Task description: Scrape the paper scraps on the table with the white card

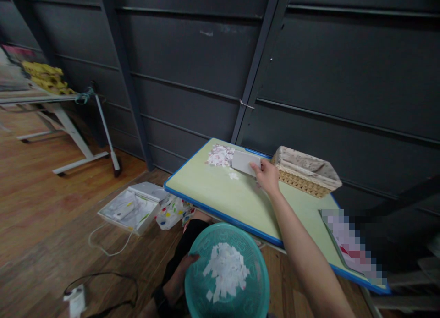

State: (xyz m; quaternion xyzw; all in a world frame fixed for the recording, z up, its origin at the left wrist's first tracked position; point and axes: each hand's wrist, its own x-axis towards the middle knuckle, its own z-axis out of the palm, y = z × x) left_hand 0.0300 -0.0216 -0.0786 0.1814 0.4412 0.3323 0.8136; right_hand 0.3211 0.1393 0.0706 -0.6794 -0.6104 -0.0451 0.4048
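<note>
Two separate grips: left hand (180, 274) on basin (260, 279), right hand (268, 176) on card (241, 162), likely light, stiff, best held by near end.

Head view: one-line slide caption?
Right hand holds a flat white object beside paper scraps on a table; left hand grips a green basket of scraps.

A patterned, cloth-lined wicker basket (304, 183) sits beside a dark paneled wall (189, 57). On the wooden floor (68, 226) lie an open white box (147, 221), a plastic bag with colored dots (171, 215) and a black cable (103, 273); at left, yellow pieces (46, 77) are piled on a white-legged surface (37, 98).
</note>
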